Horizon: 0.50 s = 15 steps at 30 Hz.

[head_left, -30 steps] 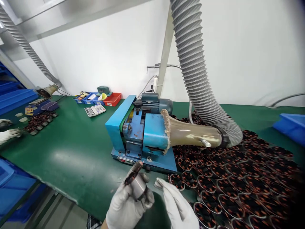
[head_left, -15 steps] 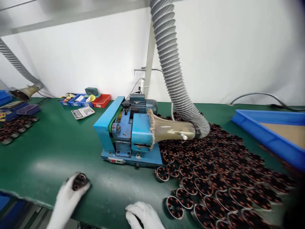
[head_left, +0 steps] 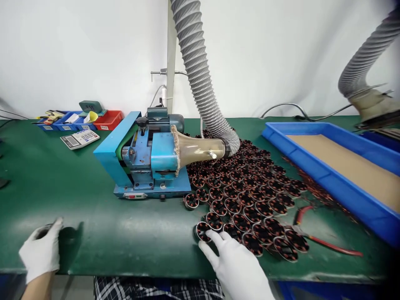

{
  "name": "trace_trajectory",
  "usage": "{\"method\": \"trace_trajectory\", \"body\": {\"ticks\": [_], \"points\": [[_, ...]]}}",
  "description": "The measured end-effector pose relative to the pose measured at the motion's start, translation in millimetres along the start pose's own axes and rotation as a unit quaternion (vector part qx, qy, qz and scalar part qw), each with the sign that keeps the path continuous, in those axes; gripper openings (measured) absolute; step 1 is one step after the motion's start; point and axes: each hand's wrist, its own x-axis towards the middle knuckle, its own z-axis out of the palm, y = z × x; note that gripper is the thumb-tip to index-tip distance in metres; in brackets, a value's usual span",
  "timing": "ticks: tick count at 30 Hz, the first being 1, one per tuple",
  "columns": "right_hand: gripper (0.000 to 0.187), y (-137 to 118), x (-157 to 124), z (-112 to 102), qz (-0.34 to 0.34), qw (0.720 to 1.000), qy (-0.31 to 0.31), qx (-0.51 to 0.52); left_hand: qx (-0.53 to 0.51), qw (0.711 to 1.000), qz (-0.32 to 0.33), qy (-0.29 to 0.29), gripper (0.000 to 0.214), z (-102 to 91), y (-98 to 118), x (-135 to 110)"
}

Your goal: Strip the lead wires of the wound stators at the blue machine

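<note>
My left hand (head_left: 42,248), in a white glove, is over the table at the left with its fingers curled round a motor stator (head_left: 43,232); only a dark bit of it shows. At the near left corner of a large group of stators, my gloved right hand (head_left: 236,264) has thumb and forefinger at the rim of one wound motor stator (head_left: 202,230), which sits on the table. These stators are metal rings with copper windings and dark centres. Several more stators (head_left: 231,205) stand close together beyond my right hand.
A blue belt-driven machine (head_left: 137,154) with a suction funnel (head_left: 200,150) and grey hose (head_left: 200,71) stands mid-table. Red-handled pliers (head_left: 331,245) lie right of the stators, beside a blue tray (head_left: 328,166). A calculator (head_left: 80,138) and small bins (head_left: 108,121) are at back left.
The view has swung right, bringing the pliers and a second hose into sight. My right hand has reached to the nearest stator. My left hand has moved farther left with its stator.
</note>
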Motion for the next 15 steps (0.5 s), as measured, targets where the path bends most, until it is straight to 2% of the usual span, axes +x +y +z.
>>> {"method": "trace_trajectory", "body": {"ticks": [2,4,6,8,10,12,15], "points": [[0.026,-8,-4,7,0.037,0.999,-0.011,-0.035,-0.030,0.997,-0.034,-0.063,0.036,4.5,15,-36],[0.026,-17,-5,9,0.040,0.998,-0.009,-0.047,-0.064,0.988,-0.011,-0.142,0.036,10.1,32,-75],[0.026,-23,-5,8,0.032,0.998,0.012,-0.043,-0.098,0.957,0.032,-0.272,0.036,17.3,48,-111],[0.029,-26,-4,9,0.031,0.998,0.036,-0.034,-0.117,0.918,0.075,-0.371,0.027,26.0,61,-142],[0.029,-26,-2,13,0.037,0.998,0.048,-0.020,-0.136,0.879,0.119,-0.441,0.018,35.4,72,-166],[0.021,-24,3,17,0.035,0.999,0.039,0.008,-0.152,0.842,0.146,-0.496,0.015,44.2,80,-185],[0.014,-22,13,14,-0.006,0.995,-0.010,0.095,-0.168,0.800,0.139,-0.559,0.013,53.9,91,-203]]}}
